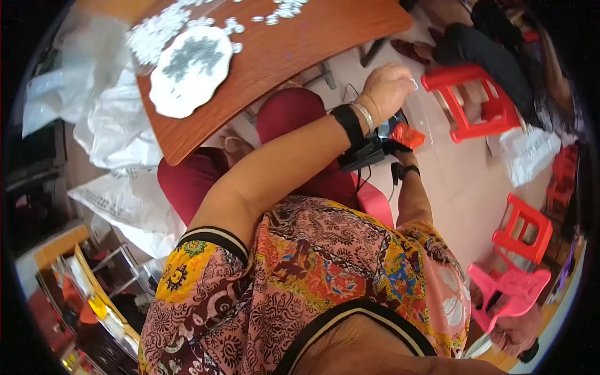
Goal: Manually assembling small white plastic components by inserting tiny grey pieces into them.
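We record the left hand (385,85) raised beyond the table's near edge, its curled fingertips pinching a small white piece (414,84). A black band (347,125) and a bracelet circle that wrist. We see the right hand (401,151) lower, dark and partly hidden, just beside an orange-red packet (407,134); its grip is unclear. A black device (364,156) sits near both wrists. On the brown table (269,59) we note a white scalloped plate (167,100) bearing dark grey pieces (199,56), with loose white pieces (150,39) heaped beside it. We log a red stool (462,115) to the right of both hands.
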`<state>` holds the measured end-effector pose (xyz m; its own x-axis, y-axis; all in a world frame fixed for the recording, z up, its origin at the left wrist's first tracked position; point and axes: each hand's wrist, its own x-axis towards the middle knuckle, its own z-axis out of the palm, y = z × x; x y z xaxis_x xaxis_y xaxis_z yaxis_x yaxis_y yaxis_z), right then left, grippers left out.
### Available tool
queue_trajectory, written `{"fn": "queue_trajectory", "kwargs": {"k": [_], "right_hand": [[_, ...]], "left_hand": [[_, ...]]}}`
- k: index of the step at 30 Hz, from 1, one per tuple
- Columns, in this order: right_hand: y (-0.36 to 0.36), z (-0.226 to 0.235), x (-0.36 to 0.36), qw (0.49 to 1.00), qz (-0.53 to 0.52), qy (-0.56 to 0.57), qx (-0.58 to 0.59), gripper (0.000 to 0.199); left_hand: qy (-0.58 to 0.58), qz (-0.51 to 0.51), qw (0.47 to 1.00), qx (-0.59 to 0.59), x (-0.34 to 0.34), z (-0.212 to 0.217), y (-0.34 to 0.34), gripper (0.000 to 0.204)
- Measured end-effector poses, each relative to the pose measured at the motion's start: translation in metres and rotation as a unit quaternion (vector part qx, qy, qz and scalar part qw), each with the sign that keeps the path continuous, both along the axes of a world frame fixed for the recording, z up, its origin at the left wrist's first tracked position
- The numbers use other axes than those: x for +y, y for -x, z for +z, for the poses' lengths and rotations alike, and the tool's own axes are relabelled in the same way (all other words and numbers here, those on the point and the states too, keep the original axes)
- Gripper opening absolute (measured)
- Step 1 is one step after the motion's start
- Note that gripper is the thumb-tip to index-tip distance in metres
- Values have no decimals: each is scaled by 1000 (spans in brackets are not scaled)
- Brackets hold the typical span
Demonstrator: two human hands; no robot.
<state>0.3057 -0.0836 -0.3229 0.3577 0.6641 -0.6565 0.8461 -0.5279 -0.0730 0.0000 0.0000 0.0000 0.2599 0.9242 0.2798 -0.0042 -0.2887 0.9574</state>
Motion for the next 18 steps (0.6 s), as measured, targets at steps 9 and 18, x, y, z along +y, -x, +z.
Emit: {"fn": "queue_trajectory", "kwargs": {"k": [9, 18], "right_hand": [[-10, 63, 66, 986, 128, -72, -82, 50], [187, 325, 157, 815, 152, -430, 356, 23]], "left_hand": [[137, -45, 989, -36, -91, 58, 162, 20], [114, 95, 980, -131, -127, 71, 231, 16]]}}
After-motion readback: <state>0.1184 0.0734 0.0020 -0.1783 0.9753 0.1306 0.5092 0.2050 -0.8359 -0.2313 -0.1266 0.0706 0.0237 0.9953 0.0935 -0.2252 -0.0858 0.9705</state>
